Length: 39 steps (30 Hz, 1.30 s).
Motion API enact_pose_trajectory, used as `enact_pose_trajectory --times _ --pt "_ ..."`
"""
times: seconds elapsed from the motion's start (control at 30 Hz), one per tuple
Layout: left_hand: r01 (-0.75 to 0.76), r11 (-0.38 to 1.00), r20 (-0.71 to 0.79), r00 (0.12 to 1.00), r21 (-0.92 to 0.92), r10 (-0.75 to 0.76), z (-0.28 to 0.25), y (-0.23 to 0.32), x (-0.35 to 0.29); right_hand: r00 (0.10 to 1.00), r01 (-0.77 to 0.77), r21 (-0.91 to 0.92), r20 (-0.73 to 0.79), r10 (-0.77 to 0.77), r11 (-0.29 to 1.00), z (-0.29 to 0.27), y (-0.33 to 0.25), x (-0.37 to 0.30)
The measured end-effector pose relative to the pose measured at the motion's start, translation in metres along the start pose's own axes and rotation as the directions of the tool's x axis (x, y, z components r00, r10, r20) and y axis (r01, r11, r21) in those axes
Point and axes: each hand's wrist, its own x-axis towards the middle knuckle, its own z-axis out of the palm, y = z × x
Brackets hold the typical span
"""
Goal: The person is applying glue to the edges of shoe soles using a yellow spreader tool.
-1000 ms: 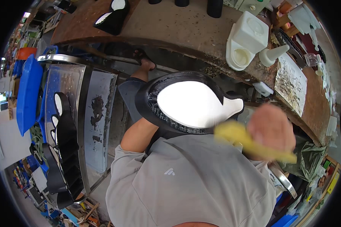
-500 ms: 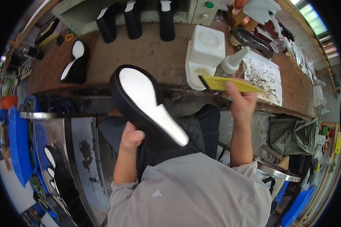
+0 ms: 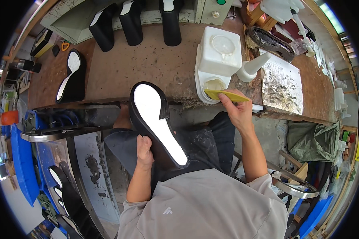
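Observation:
My left hand (image 3: pixel 144 151) grips a black wedge shoe sole (image 3: pixel 137 119) from its left side and holds it over my lap, its white top face (image 3: pixel 148 101) turned up. In my right hand (image 3: pixel 240 113) is a flat yellow-handled brush (image 3: pixel 231 96), pinched between thumb and fingers. Its tip dips into the round opening of a white glue pot (image 3: pixel 219 53) at the bench's front edge. The pot hides the brush's end. Pale material (image 3: pixel 214 85) shows inside the opening.
More black wedge soles (image 3: pixel 131 30) stand at the back of the bench (image 3: pixel 139 65), and another sole (image 3: pixel 73 75) at its left. A white nozzle bottle (image 3: pixel 253 68) and stained paper (image 3: pixel 282 83) lie right of the pot. Several soles (image 3: pixel 68 191) sit on a rack at lower left.
My right hand has moved left and turned, bringing the brush tip from beside the pot's opening into it. The held sole has tilted more upright and shifted slightly down; the view has shifted too.

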Motion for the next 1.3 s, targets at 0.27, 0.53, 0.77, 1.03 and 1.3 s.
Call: enact_pose_trajectory --times 0.27,0.53,0.77,1.03,1.3 --pt "-0.061 0.994 -0.069 0.995 0.095 0.067 -0.008 -0.014 -0.003 0.922 -0.381 0.187 0.15 0.357 0.906 -0.028 -0.024 0.004" --pt "-0.43 0.892 0.086 0.903 0.141 0.422 0.036 0.01 -0.006 0.938 -0.304 0.573 0.318 0.136 0.761 -0.002 -0.125 -0.009" --pt "-0.549 0.825 0.281 0.819 0.133 0.5 0.028 0.018 -0.015 0.686 0.653 0.341 0.112 -0.719 0.676 0.012 -0.149 -0.016" --pt "-0.225 0.97 -0.125 0.964 0.093 0.236 0.029 0.014 -0.029 0.678 0.645 0.432 0.058 -0.733 0.631 -0.003 -0.151 -0.055" --pt "-0.309 0.925 -0.117 0.933 0.219 0.339 0.029 0.048 -0.021 0.739 0.63 0.268 0.079 -0.669 0.728 -0.019 -0.145 -0.067"
